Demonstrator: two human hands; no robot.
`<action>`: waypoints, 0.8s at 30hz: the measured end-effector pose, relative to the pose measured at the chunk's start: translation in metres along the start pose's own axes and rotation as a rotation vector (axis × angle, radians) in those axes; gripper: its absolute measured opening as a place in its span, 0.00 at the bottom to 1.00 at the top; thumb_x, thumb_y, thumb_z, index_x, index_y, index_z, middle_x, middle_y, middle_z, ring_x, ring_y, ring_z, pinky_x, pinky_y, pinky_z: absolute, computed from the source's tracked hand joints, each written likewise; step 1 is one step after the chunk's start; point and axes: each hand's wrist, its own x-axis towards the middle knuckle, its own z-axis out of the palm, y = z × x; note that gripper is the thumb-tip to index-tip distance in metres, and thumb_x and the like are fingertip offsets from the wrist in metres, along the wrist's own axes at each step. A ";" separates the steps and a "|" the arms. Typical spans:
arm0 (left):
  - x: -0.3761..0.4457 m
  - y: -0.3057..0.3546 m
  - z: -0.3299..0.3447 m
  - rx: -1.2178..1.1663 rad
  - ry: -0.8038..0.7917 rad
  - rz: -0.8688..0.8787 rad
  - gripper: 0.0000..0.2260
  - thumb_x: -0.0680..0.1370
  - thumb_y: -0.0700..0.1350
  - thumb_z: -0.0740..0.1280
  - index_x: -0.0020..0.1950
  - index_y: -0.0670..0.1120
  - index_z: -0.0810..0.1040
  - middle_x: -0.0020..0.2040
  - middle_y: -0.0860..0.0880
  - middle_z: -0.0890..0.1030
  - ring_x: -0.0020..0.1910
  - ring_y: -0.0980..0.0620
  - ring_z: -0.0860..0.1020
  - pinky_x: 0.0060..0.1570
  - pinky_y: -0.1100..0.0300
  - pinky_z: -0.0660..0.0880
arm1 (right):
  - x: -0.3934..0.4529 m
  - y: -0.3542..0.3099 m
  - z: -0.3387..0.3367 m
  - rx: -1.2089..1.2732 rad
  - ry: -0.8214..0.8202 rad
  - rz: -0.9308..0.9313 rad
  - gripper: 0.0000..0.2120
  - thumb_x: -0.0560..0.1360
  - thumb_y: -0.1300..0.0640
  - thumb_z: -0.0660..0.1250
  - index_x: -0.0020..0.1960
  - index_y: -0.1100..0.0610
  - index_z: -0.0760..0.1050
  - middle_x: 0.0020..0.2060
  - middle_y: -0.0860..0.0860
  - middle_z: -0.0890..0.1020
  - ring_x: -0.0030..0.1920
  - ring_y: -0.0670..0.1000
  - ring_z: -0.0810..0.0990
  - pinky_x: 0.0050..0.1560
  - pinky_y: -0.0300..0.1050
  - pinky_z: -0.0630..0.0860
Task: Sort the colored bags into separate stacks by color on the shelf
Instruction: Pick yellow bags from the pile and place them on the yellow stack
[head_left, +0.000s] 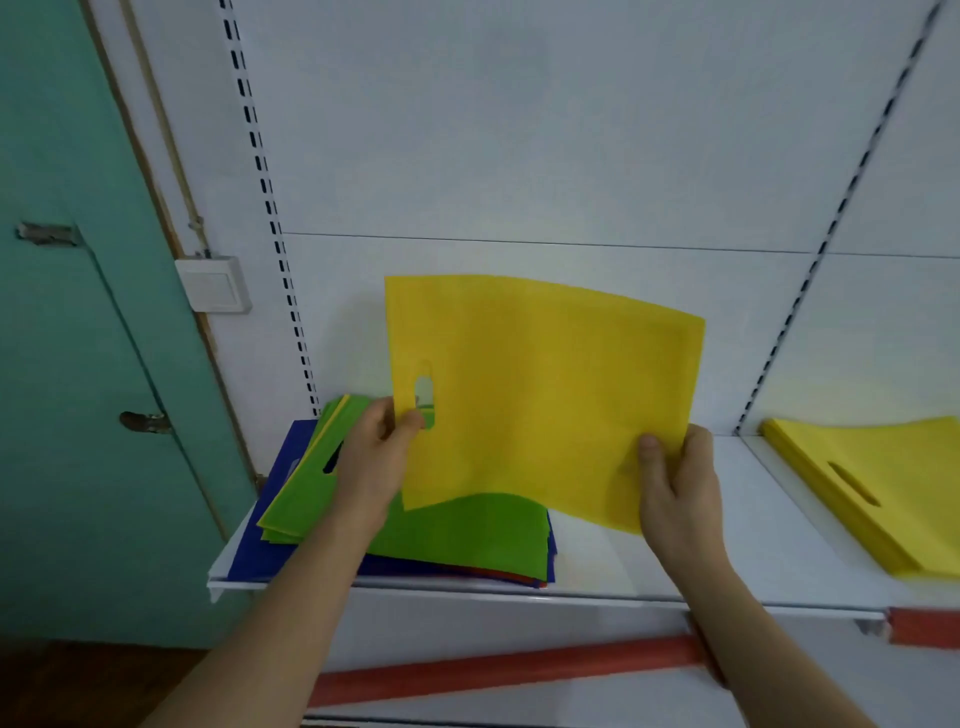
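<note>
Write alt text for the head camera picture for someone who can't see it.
Two hands, left hand and right hand, hold a yellow bag up above a mixed pile of bags, green on top, on a white shelf. A yellow stack lies at right.

White shelf (597, 566) runs in front of you, under both your hands. Below your left hand (371, 457): mixed pile lying flat on it, green bags (457, 535) on top, blue bags (260, 558) beneath, a red edge at the pile's front. Well right of your right hand (680, 483): yellow stack (878, 493), lying flat.
</note>
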 end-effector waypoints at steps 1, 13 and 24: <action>-0.003 -0.002 0.004 0.015 -0.027 0.007 0.07 0.82 0.55 0.68 0.56 0.56 0.83 0.53 0.61 0.86 0.53 0.61 0.83 0.55 0.51 0.77 | -0.003 0.005 -0.002 -0.017 -0.019 0.027 0.07 0.86 0.46 0.61 0.53 0.46 0.66 0.41 0.49 0.78 0.38 0.43 0.77 0.33 0.50 0.70; -0.015 -0.005 0.059 0.093 -0.170 0.074 0.12 0.87 0.45 0.59 0.46 0.52 0.78 0.50 0.64 0.83 0.35 0.65 0.74 0.38 0.61 0.69 | -0.041 0.004 -0.058 -0.146 0.269 0.086 0.17 0.84 0.53 0.63 0.69 0.38 0.65 0.45 0.38 0.81 0.36 0.44 0.80 0.29 0.49 0.71; -0.116 0.025 0.220 0.053 -0.227 0.289 0.07 0.83 0.40 0.69 0.55 0.51 0.74 0.47 0.54 0.82 0.41 0.61 0.78 0.41 0.62 0.73 | -0.109 0.052 -0.234 -0.457 0.517 0.148 0.16 0.81 0.61 0.64 0.63 0.43 0.78 0.54 0.42 0.80 0.48 0.45 0.77 0.49 0.48 0.74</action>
